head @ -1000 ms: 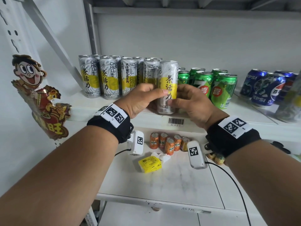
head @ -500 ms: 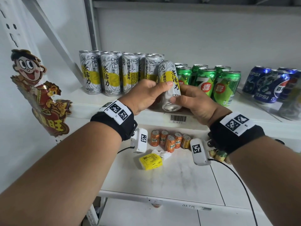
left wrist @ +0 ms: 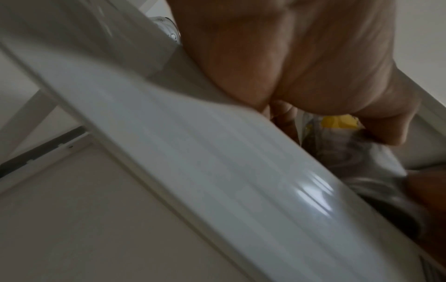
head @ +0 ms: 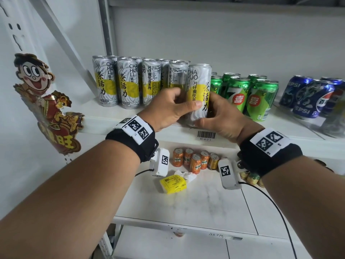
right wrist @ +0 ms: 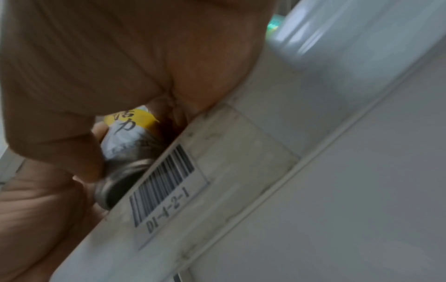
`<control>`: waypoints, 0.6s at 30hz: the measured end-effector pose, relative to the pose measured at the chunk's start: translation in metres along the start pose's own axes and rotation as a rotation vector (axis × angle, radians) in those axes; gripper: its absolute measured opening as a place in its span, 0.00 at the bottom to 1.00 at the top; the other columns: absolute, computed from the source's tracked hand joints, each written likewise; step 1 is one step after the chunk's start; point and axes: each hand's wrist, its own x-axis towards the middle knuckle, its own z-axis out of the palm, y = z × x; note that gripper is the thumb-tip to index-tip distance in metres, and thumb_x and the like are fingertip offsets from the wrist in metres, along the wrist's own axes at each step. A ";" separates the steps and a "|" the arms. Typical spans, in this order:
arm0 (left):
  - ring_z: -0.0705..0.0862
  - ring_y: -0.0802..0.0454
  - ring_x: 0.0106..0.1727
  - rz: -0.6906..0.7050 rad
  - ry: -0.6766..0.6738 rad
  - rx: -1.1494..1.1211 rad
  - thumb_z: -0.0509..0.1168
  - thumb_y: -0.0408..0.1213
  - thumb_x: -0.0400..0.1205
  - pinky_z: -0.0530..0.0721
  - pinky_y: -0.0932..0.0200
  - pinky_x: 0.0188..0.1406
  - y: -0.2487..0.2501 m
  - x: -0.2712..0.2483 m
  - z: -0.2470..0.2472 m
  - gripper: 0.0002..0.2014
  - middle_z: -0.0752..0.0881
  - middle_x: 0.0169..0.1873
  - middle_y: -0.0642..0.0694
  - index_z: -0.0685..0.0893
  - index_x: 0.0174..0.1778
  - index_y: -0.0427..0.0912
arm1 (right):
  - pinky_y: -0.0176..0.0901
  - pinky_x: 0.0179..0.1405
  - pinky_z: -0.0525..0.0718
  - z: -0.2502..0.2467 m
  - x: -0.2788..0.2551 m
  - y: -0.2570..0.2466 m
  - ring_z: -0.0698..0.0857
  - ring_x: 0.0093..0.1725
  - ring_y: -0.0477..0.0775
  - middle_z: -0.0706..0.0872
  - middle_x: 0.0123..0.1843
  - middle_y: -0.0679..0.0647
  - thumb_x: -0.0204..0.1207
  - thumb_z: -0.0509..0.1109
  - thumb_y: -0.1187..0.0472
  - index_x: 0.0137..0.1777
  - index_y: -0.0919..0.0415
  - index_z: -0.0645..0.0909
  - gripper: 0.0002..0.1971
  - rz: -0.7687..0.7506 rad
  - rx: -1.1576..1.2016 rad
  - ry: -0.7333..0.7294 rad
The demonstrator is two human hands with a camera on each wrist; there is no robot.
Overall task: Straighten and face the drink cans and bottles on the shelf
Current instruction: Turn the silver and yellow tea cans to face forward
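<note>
A tall silver-and-yellow tea can (head: pixel 198 90) stands near the shelf's front edge, held between both hands. My left hand (head: pixel 173 107) grips its left side, thumb across the label. My right hand (head: pixel 222 116) wraps its lower right side. The can's label is turned partly left. In the right wrist view the can (right wrist: pixel 128 137) shows its metal base just above the shelf lip (right wrist: pixel 217 152). In the left wrist view the can (left wrist: pixel 345 145) is blurred behind the palm. A row of matching tea cans (head: pixel 128 85) stands to the left; two of them show their backs.
Green 7-Up cans (head: pixel 248 92) stand right of the held can and blue Pepsi cans (head: pixel 309 98) farther right. A barcode tag (head: pixel 206 135) sits on the shelf edge. On the lower shelf stand small orange cans (head: pixel 194 161) and a yellow packet (head: pixel 173 185). A cartoon sticker (head: pixel 43 101) hangs left.
The tea can was tipped back and lifted half a second ago; it now stands upright again, turned so its label faces more to the left. Both hands stayed on it.
</note>
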 end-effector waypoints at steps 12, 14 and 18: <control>0.96 0.47 0.56 -0.060 -0.023 0.135 0.83 0.67 0.63 0.94 0.35 0.62 0.017 -0.008 0.001 0.35 0.96 0.52 0.49 0.91 0.60 0.49 | 0.58 0.65 0.92 0.009 -0.002 -0.009 0.94 0.57 0.52 0.95 0.56 0.48 0.68 0.89 0.52 0.64 0.48 0.87 0.25 0.055 -0.113 0.092; 0.96 0.46 0.56 -0.084 -0.068 0.150 0.83 0.66 0.63 0.93 0.36 0.63 0.024 -0.006 0.000 0.35 0.97 0.52 0.48 0.91 0.60 0.48 | 0.56 0.61 0.93 0.010 0.000 -0.011 0.95 0.56 0.57 0.96 0.55 0.52 0.66 0.90 0.54 0.63 0.52 0.86 0.26 0.088 -0.054 0.124; 0.93 0.48 0.47 -0.011 -0.038 0.264 0.79 0.66 0.66 0.93 0.45 0.52 0.047 0.003 -0.005 0.30 0.94 0.45 0.50 0.88 0.52 0.46 | 0.41 0.44 0.91 0.008 0.000 -0.020 0.94 0.48 0.48 0.95 0.49 0.49 0.69 0.89 0.55 0.59 0.54 0.86 0.21 0.103 -0.103 0.253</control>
